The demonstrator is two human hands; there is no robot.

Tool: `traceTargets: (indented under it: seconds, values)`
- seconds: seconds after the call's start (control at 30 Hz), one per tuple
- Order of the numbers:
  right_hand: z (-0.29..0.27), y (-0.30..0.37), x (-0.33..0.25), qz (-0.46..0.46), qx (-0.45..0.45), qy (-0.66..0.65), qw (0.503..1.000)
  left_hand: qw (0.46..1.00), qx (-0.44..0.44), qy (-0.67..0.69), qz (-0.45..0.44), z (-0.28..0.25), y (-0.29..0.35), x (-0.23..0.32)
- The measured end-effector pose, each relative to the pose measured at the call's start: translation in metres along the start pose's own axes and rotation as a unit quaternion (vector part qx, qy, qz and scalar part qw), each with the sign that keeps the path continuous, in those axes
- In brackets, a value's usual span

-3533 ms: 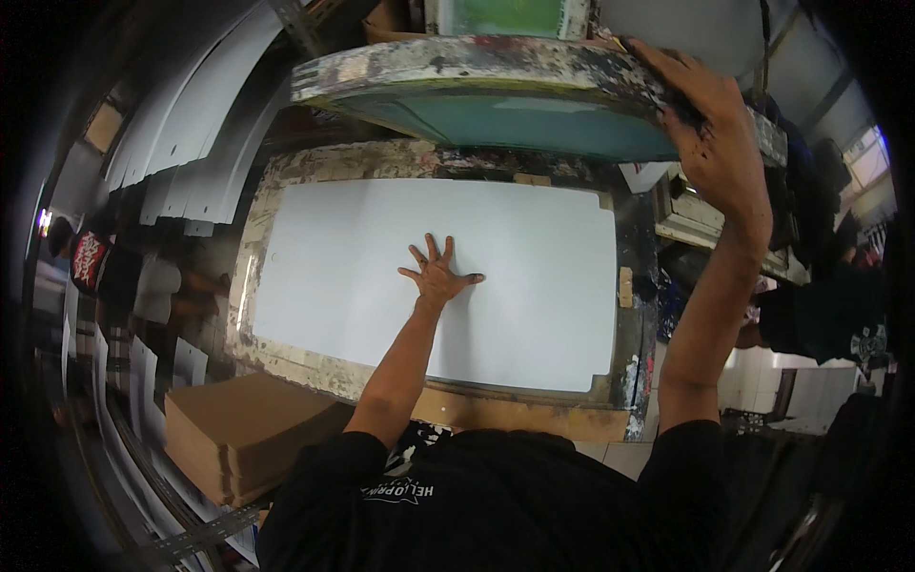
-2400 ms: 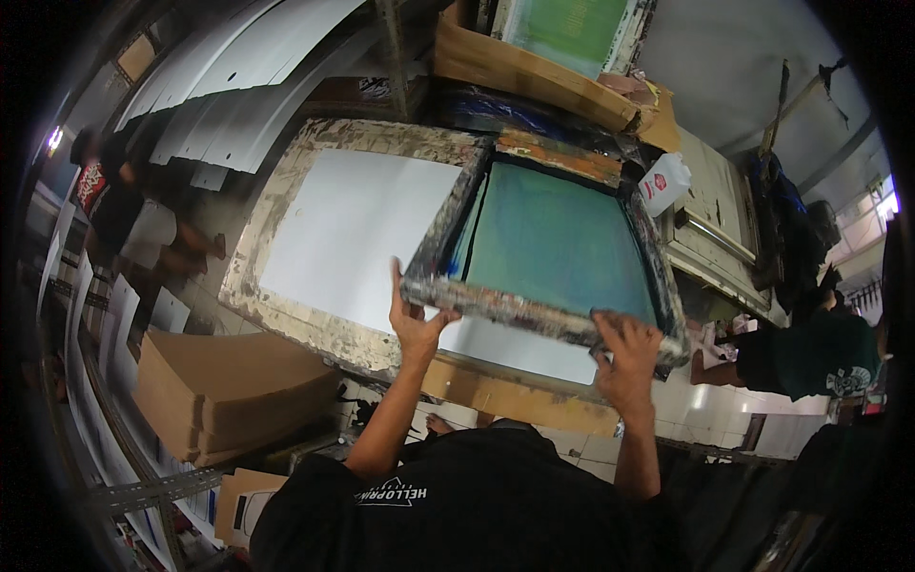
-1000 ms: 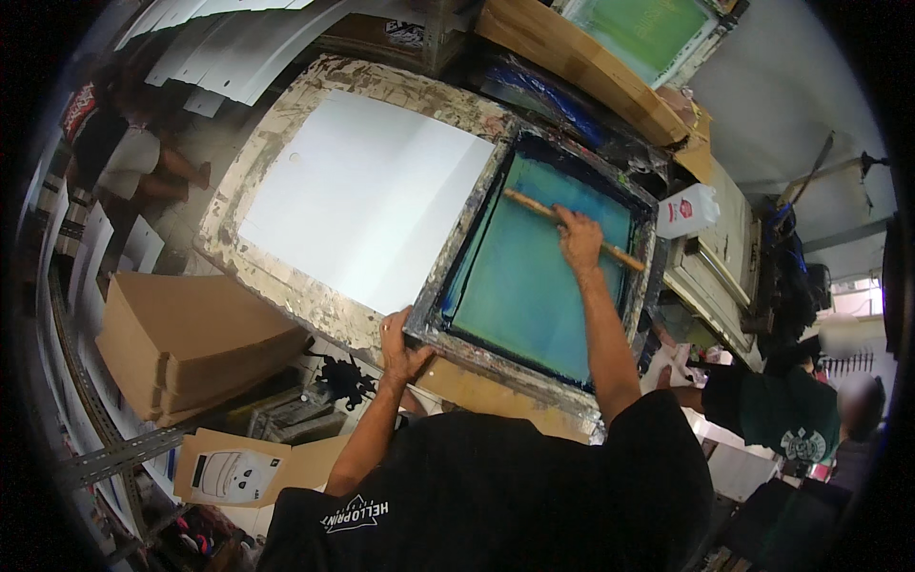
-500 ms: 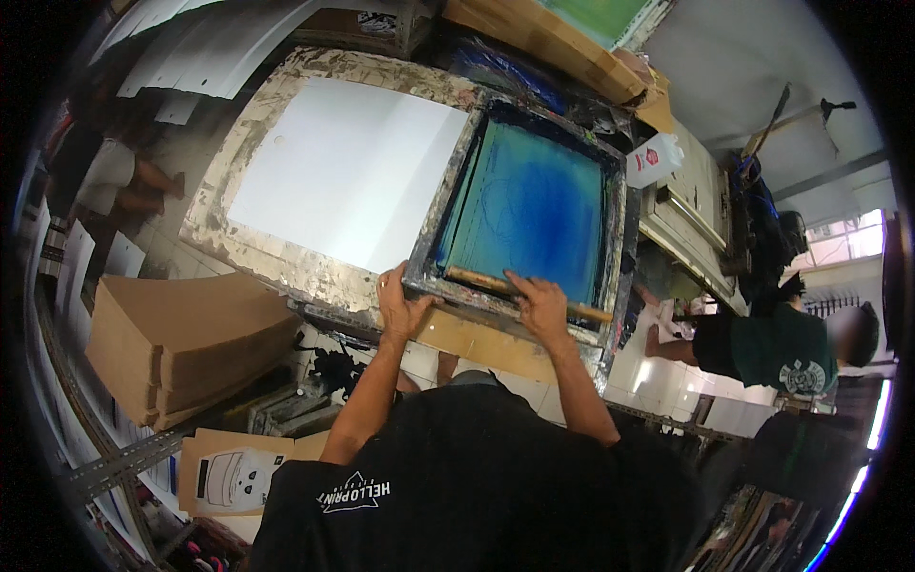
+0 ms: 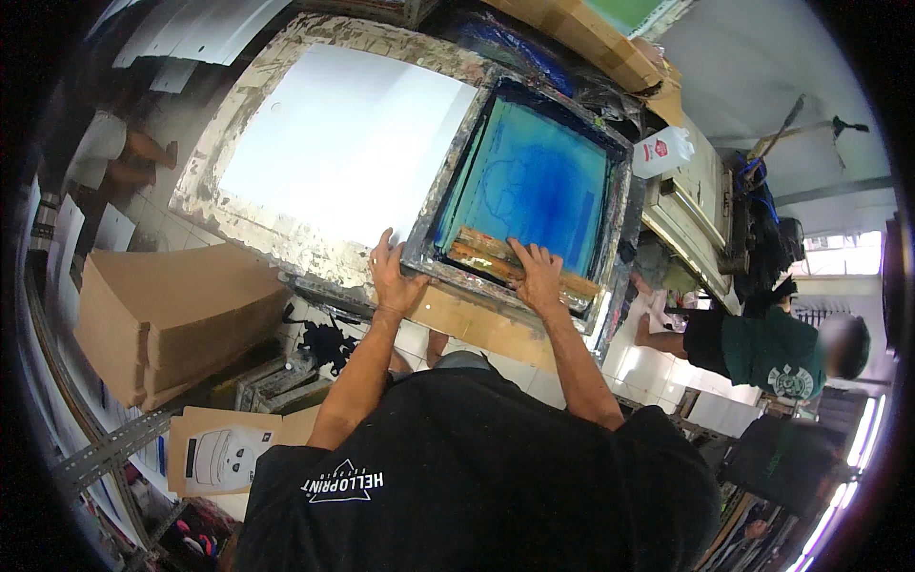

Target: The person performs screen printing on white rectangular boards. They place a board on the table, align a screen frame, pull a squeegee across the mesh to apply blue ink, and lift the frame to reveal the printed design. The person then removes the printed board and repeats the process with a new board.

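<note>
A: Grip status?
B: Right hand (image 5: pixel 540 276) grasps the wooden squeegee (image 5: pixel 486 250), fingers over the handle, thumb not clear. Left hand (image 5: pixel 393 281) is spread at the near-left corner of the screen frame (image 5: pixel 454 172). Can't tell if it presses or only touches.
A: Where's the squeegee sitting?
B: Under the right fingers, at the near end of the mesh (image 5: pixel 553 191), leaning, broad face up. Blue patch is just beyond those fingers.
A: Main risk?
B: Frame shift. If the left hand is only touching, a hard pull on the squeegee could skid or lift that corner. Blurred mark.
A: Next?
B: Uneven pressure. Right hand is the only one on the squeegee, so an end could ride light and leave a streak.
A: And the white sheet (image 5: pixel 353 133)?
B: Runs up to the frame, beyond the left fingertips. Any ink on them could smudge it, or a nudge could slide it on the stained board (image 5: pixel 286 238).
</note>
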State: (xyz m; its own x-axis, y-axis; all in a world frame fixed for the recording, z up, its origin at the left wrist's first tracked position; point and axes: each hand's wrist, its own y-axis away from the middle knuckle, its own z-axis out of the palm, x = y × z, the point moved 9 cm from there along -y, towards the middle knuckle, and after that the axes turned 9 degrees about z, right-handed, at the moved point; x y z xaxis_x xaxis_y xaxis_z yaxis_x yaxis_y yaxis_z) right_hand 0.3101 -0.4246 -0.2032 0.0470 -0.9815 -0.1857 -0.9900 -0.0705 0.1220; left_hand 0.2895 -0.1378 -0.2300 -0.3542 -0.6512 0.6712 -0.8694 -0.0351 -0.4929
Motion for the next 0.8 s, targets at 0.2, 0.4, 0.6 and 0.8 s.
traceTargets:
  seconds: [0.2, 0.4, 0.6, 0.8]
  values:
    - [0.005, -0.027, 0.02, -0.008, 0.112, -0.019, 0.993, 0.999, -0.023, -0.003, -0.035, 0.001, -0.001, -0.001]
    - [-0.014, -0.099, 0.047, -0.01, 0.127, -0.021, 0.992, 0.998, -0.034, -0.018, -0.043, -0.001, -0.003, 0.002]
    - [-0.022, -0.181, 0.078, -0.02, 0.172, 0.014, 0.985, 0.997, -0.033, -0.022, -0.073, 0.005, -0.002, -0.007]
    - [-0.034, -0.263, 0.11, -0.016, 0.203, 0.051, 0.978, 0.994, -0.046, -0.036, -0.087, 0.005, 0.0, -0.01]
